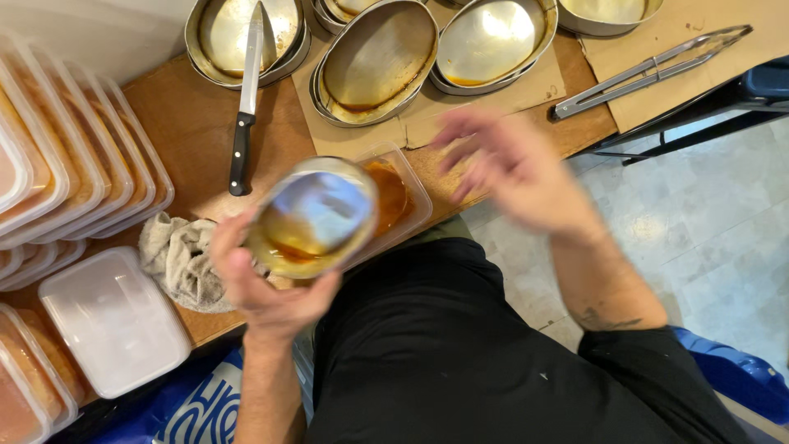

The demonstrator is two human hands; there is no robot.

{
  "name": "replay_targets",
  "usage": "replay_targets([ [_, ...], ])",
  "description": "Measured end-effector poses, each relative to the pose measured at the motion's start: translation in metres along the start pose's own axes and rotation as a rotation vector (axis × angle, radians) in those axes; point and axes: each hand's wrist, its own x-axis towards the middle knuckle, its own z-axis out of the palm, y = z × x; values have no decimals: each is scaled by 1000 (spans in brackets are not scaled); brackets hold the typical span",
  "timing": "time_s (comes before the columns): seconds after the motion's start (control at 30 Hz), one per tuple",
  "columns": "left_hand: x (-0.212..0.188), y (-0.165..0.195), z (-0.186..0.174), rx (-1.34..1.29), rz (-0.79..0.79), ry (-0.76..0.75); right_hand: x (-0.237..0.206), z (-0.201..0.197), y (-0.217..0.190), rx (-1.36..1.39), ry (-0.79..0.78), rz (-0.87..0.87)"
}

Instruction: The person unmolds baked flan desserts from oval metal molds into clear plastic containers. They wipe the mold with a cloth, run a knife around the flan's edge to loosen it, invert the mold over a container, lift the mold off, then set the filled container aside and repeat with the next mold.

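Observation:
My left hand (256, 284) grips an oval metal dish (312, 218) with orange-brown sauce in it, tilted over a clear plastic container (403, 193) that holds orange sauce at the table's front edge. My right hand (509, 168) is blurred, fingers spread, hovering just right of the container and holding nothing.
Several empty oval metal dishes (378, 62) with sauce traces lie at the back, a black-handled knife (246, 99) resting across one. Metal tongs (649, 70) lie on cardboard at the right. Lidded filled containers (74, 156) stack at the left, a crumpled cloth (177, 259) beside my left hand.

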Motion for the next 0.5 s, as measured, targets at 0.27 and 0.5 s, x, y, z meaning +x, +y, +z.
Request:
replay_targets([
  [0.27, 24, 38, 10, 2, 44, -155, -11, 37, -14, 95, 3, 85],
  [0.5, 30, 38, 12, -30, 96, -170, -21, 10, 0, 127, 245, 9],
])
